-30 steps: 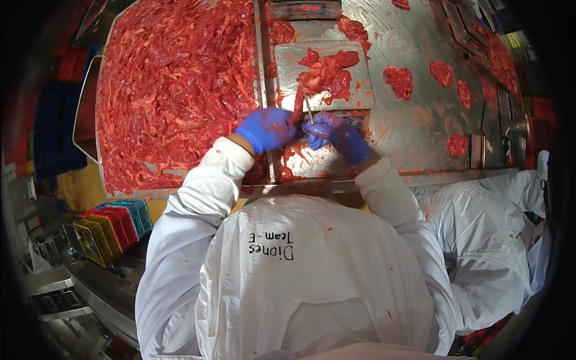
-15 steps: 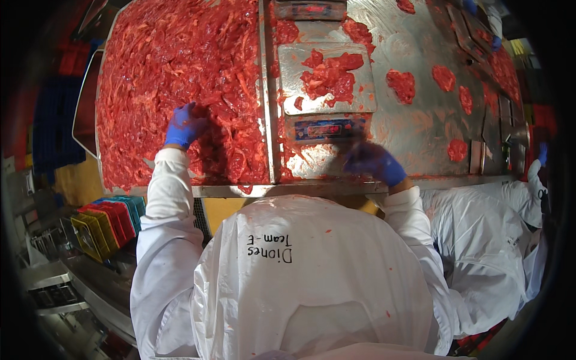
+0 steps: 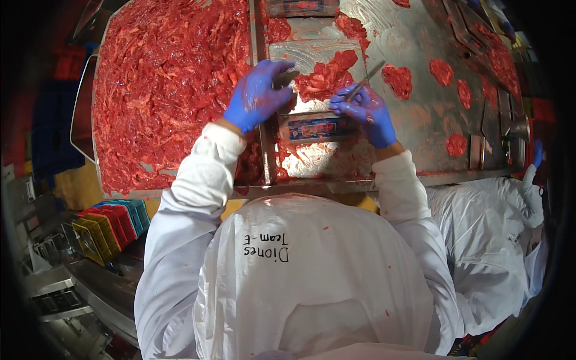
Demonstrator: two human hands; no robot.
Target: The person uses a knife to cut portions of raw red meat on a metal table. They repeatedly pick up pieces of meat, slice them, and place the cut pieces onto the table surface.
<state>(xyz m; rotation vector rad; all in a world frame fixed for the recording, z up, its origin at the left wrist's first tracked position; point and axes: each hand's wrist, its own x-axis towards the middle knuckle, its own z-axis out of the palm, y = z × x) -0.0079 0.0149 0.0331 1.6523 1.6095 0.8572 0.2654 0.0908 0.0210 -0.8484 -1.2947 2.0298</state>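
My left hand (image 3: 258,95), in a blue glove, is at the left edge of the scale's steel plate (image 3: 292,50), beside a heap of raw red meat pieces (image 3: 327,77). Its thumb and fingers are apart, and I see nothing held, though dark shadow lies between them. In my right hand (image 3: 367,113), also gloved in blue, is a thin grey knife (image 3: 373,71) pointing up and right. That hand is just right of the scale's blue display (image 3: 318,128), its fingers closed round the tool.
A large bed of meat trimmings (image 3: 171,90) fills the left tray, bounded by a metal divider (image 3: 258,36). Several meat patches (image 3: 397,81) lie on the steel table (image 3: 414,132) to the right. A second scale (image 3: 302,7) stands beyond. A person in white (image 3: 486,240) is at my right.
My left hand has moved right and away from me, from the trimmings to the scale. My right hand has moved away from me, and the knife now shows clearly.
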